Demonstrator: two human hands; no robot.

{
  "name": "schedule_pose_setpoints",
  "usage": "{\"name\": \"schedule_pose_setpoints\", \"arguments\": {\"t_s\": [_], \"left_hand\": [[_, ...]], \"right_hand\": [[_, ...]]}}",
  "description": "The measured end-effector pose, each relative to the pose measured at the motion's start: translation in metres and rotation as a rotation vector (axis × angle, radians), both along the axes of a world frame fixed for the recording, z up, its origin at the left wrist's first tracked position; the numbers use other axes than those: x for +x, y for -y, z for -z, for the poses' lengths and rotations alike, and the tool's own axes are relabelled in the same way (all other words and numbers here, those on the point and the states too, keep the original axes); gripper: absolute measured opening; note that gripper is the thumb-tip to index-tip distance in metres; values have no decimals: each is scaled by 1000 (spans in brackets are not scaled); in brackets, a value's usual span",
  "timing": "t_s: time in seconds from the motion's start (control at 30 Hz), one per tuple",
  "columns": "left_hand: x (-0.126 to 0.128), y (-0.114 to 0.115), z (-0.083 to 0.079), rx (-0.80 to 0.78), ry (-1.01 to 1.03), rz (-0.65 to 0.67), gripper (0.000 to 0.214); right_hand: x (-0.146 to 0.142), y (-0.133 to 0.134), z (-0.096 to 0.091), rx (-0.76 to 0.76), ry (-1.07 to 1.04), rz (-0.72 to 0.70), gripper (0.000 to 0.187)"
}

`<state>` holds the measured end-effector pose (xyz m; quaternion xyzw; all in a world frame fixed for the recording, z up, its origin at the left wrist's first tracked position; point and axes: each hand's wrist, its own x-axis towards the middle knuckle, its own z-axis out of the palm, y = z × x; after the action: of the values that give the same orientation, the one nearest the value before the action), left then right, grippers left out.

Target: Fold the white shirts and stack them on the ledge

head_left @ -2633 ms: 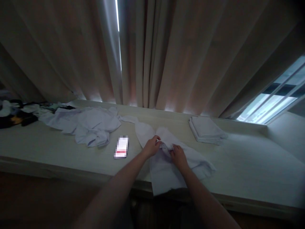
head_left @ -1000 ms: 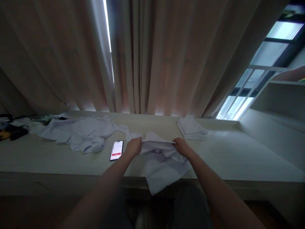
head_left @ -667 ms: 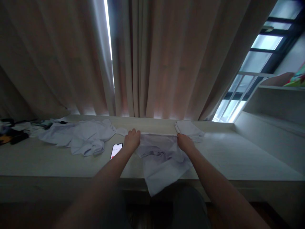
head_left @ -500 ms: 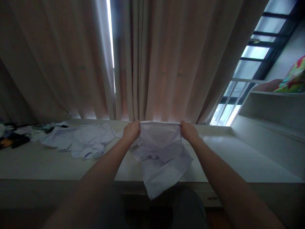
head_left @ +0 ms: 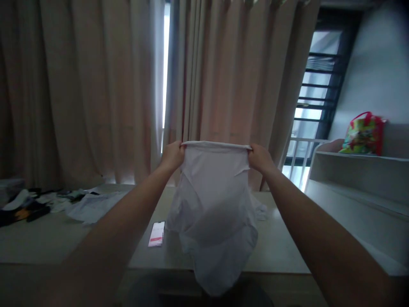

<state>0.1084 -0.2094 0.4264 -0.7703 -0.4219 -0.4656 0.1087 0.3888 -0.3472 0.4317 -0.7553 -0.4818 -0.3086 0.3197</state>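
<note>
A thin white garment (head_left: 217,209) hangs stretched out in front of me, its top edge pulled straight between my two hands. My left hand (head_left: 172,154) is closed on the upper left corner, and my right hand (head_left: 259,157) is closed on the upper right corner. The lower part drapes loosely past the front edge of the table. Whether it is a shirt or another kind of garment I cannot tell. Some white cloth (head_left: 260,209) shows on the table behind its right side.
A lit phone (head_left: 156,234) lies on the white table (head_left: 277,243) left of the garment. More white clothes (head_left: 91,207) and dark items (head_left: 33,207) are heaped farther left. Curtains (head_left: 118,98) hang behind. At right, a colourful bag (head_left: 362,134) stands on a shelf (head_left: 361,157).
Both hands have risen, lifting the garment so that more of it hangs down. My view has tilted upward, and the phone shows now beside my left forearm.
</note>
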Motion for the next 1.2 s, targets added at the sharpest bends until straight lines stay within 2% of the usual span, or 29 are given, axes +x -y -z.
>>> {"name": "schedule_pose_setpoints", "arguments": {"t_s": [0.17,0.33,0.53,0.67,0.73,0.8,1.0,1.2], "left_hand": [[-22,29,-37,62,20,-58,39],[-39,48,-63,161,56,-94,38],[-49,60,-84,202,103,-63,37],[-47,53,-87,214,126,-60,40],[-42,42,-80,190,107,-67,42],[-35,25,-66,148,56,-65,41],[-7,-35,-5,-54,-159,-71,37],[21,-91,48,-135,-315,-101,43]], "right_hand": [[-16,24,-35,88,26,-52,27],[-34,49,-63,217,59,-51,27],[-36,62,-80,223,252,-29,28],[-34,60,-80,211,288,12,34],[-32,54,-73,167,249,64,37],[-25,42,-60,82,202,109,39],[15,-15,0,-226,101,111,45],[52,-75,51,-325,83,54,43]]}}
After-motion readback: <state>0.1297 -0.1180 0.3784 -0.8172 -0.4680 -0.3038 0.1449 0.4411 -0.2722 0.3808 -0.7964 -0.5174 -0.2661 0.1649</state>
